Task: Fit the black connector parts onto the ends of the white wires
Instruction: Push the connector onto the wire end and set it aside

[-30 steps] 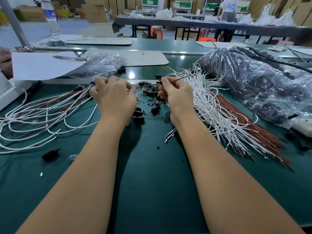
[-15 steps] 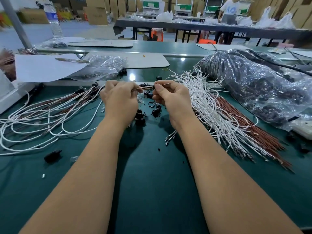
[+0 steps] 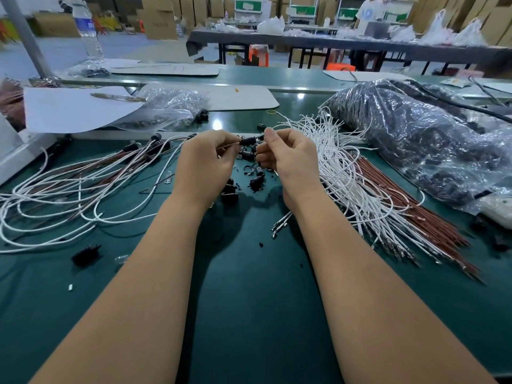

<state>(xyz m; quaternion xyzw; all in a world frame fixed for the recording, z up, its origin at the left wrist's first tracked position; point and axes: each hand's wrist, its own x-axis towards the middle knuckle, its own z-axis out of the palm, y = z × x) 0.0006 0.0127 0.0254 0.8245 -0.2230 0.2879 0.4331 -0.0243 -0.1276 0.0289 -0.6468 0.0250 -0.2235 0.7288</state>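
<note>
We pinch the black connector (image 3: 247,140) between both hands above the table (image 3: 249,314), its long axis running left to right. Our left hand (image 3: 203,162) pinches the wire (image 3: 225,146) entering its left end; our right hand (image 3: 288,156) grips its right end, so the push should go straight along that line.

A dark green bench top (image 3: 249,314) carries everything. On its left side lie looped white wires (image 3: 69,206) mixed with thin brown ones, several ending in black parts. On the right, a thick bundle of white wires (image 3: 349,184) lies beside straight brown wires (image 3: 410,214), their metal tips pointing toward the near edge. Loose black connector parts (image 3: 256,181) are scattered in the middle, with one more black part (image 3: 86,254) alone near the left. A large clear plastic bag (image 3: 421,142) of dark pieces sits at the right rear, a smaller clear bag (image 3: 166,109) at the left rear, partly under a white sheet (image 3: 74,109)
</note>
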